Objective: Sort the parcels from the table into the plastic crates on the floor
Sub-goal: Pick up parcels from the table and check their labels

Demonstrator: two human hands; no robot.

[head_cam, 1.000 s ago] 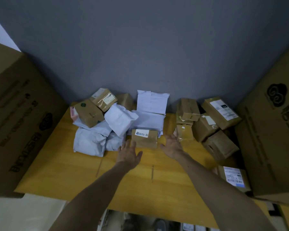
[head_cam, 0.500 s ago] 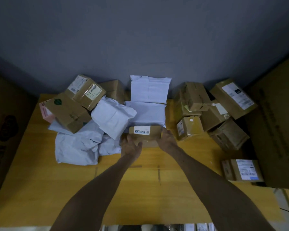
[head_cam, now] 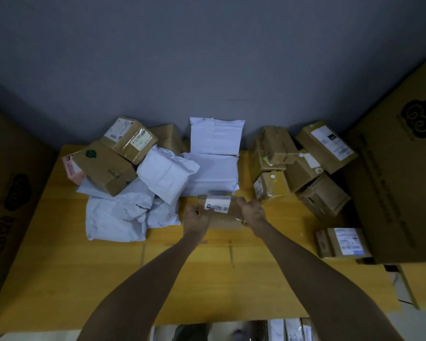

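A small brown cardboard parcel with a white label lies at the front of the pile on the yellow table. My left hand grips its left end and my right hand grips its right end. Behind it lie white poly mailers and more mailers to the left. Brown boxes are stacked at the back left and other boxes at the right. The crates on the floor are mostly hidden below the table's near edge.
Large cardboard cartons stand at the left and at the right of the table. A labelled box lies near the right carton. A grey wall closes the back. Parcels show below the near edge.
Both hands moved forward from open reach and closed round the ends of the small brown parcel. The camera came closer to the table.
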